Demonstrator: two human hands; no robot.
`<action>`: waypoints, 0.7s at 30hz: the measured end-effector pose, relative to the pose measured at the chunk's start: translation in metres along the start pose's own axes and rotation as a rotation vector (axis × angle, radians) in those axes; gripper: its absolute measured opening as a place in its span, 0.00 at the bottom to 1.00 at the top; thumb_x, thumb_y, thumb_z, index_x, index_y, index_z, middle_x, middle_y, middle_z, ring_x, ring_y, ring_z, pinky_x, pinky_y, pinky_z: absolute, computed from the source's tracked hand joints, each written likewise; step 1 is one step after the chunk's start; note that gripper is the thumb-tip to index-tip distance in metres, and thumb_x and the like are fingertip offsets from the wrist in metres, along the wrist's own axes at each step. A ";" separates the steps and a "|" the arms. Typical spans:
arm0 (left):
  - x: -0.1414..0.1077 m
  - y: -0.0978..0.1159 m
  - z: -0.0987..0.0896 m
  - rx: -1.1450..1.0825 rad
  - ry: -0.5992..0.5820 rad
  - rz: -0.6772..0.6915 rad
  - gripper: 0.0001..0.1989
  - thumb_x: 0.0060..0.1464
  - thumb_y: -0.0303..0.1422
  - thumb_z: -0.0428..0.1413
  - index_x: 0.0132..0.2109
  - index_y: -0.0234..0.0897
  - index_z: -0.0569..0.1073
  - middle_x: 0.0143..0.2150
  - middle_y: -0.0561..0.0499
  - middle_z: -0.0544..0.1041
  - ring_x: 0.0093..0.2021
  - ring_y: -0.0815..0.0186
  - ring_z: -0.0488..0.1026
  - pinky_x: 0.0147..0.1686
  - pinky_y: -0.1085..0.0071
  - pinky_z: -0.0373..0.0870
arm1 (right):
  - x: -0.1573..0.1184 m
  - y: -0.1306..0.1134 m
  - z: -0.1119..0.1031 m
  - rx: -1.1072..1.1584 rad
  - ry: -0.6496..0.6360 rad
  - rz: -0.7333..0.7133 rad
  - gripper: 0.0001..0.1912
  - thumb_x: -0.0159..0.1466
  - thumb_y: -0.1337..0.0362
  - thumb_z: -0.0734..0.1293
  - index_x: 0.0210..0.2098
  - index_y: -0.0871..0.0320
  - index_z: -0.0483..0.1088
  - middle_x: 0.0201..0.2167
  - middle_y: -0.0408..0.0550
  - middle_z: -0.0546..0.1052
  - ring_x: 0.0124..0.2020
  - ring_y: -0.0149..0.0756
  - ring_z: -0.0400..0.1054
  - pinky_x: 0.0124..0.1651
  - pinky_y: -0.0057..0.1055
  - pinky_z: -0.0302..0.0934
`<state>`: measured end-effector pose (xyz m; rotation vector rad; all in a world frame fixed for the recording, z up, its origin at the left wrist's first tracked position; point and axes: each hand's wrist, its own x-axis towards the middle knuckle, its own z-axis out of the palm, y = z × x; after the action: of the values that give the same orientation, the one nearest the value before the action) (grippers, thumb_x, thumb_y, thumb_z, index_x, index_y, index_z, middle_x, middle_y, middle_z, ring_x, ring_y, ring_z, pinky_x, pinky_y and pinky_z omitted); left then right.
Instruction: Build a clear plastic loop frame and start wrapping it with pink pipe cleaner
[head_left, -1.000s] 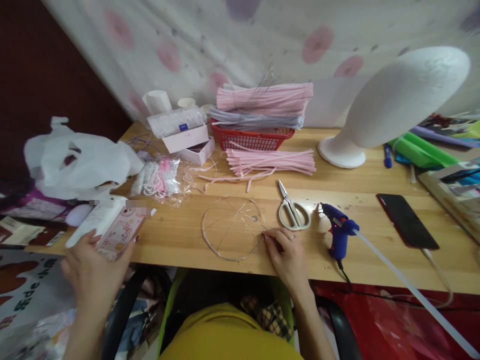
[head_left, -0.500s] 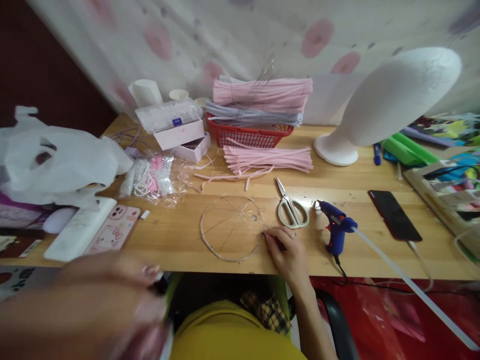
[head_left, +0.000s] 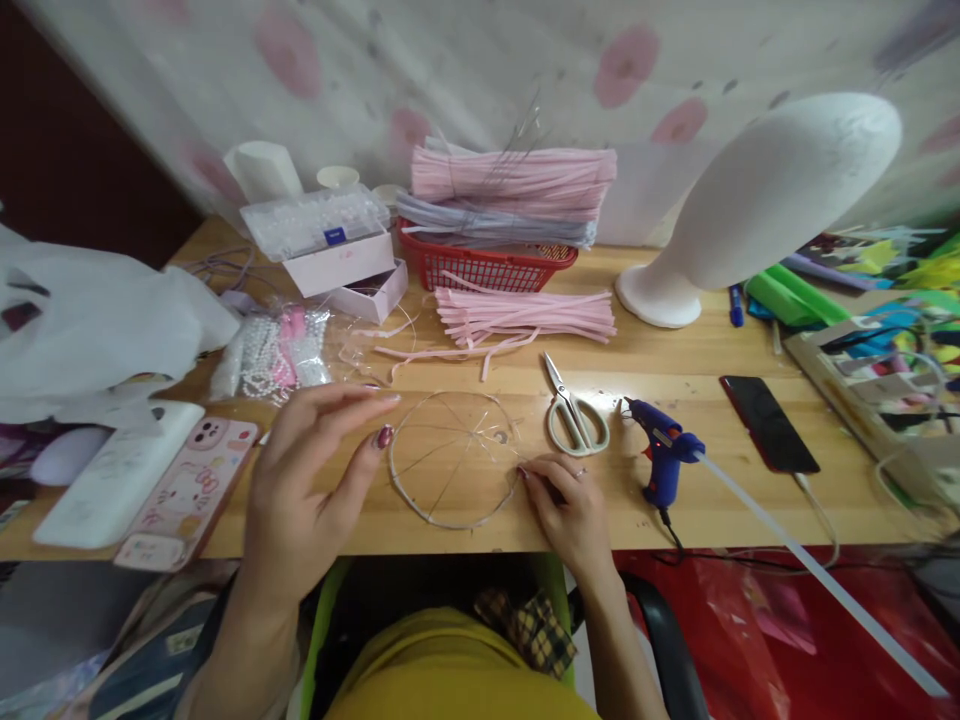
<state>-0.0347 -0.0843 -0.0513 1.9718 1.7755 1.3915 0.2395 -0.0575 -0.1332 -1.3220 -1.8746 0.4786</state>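
Observation:
A thin wire ring [head_left: 430,517] with wire spokes meeting near its middle lies flat on the wooden table. My right hand [head_left: 568,505] pinches the ring's right edge between thumb and fingertips. To the left of the ring, my left hand [head_left: 315,480] hovers with thumb and fingers apart, holding nothing. White-handled scissors [head_left: 576,420] lie partly spread behind my right hand. Farther right a blue glue gun [head_left: 664,450] stands with a long translucent glue stick [head_left: 810,565] sticking out of its back.
Pink pipe cleaners [head_left: 532,315] lie before a red basket [head_left: 487,270] loaded with more bundles. A bag of beads [head_left: 281,350] and a phone in a pink case [head_left: 187,490] are at left. A white foam head form [head_left: 765,200] and a dark phone [head_left: 770,423] occupy the right.
My left hand has come from the near left, close to the camera, forward to beside the ring, with its fingers spread. My right hand stays at the ring's edge.

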 end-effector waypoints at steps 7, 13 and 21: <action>-0.009 -0.031 0.047 -0.306 -0.020 -0.218 0.15 0.66 0.36 0.48 0.55 0.43 0.72 0.58 0.47 0.73 0.61 0.61 0.67 0.63 0.59 0.62 | 0.002 -0.003 -0.002 -0.014 0.004 -0.012 0.06 0.67 0.68 0.65 0.35 0.56 0.74 0.33 0.48 0.78 0.35 0.36 0.72 0.38 0.33 0.67; -0.018 -0.058 0.034 -0.376 0.159 -0.491 0.10 0.57 0.37 0.59 0.44 0.38 0.75 0.45 0.48 0.79 0.48 0.62 0.77 0.52 0.65 0.73 | -0.002 0.001 -0.002 -0.030 -0.027 0.000 0.05 0.67 0.69 0.66 0.37 0.56 0.75 0.34 0.48 0.77 0.35 0.36 0.72 0.39 0.33 0.67; 0.026 0.000 0.035 -0.291 -0.140 0.002 0.11 0.60 0.28 0.56 0.49 0.44 0.75 0.53 0.49 0.74 0.56 0.62 0.70 0.58 0.59 0.68 | -0.001 0.001 -0.001 -0.057 -0.029 -0.007 0.05 0.66 0.70 0.66 0.37 0.55 0.74 0.34 0.48 0.77 0.36 0.37 0.72 0.40 0.34 0.67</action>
<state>-0.0136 -0.0462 -0.0570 1.8664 1.4215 1.3839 0.2414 -0.0583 -0.1334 -1.3518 -1.9295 0.4458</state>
